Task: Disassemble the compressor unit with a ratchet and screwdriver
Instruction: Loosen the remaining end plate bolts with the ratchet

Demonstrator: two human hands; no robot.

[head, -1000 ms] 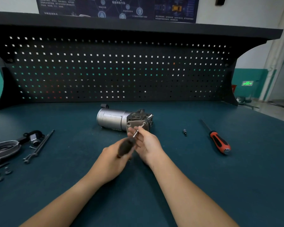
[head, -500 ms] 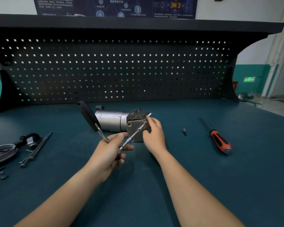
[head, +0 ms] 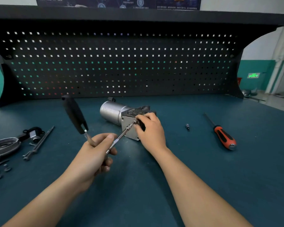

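The compressor unit [head: 115, 112], a silver cylinder with a square grey end plate, lies on the blue bench. My left hand [head: 93, 154] grips the head of a ratchet [head: 75, 115] whose black handle sticks up and to the left. A thin silver extension bar [head: 120, 136] runs from that hand to a bolt at the plate's upper corner. My right hand [head: 150, 130] grips the right side of the unit, fingertips next to the bar's tip. An orange-and-black screwdriver [head: 223, 136] lies on the bench to the right.
A small bit [head: 187, 126] lies between the unit and the screwdriver. At the left edge lie removed parts: a dark ring [head: 3, 146], a bracket [head: 33, 135], long bolts [head: 39, 141] and small nuts [head: 0, 171]. A black pegboard [head: 121, 63] closes off the back.
The ratchet handle has swung from pointing toward me to standing up at the left. My right hand went from the extension bar to the unit's right side. The view moved closer.
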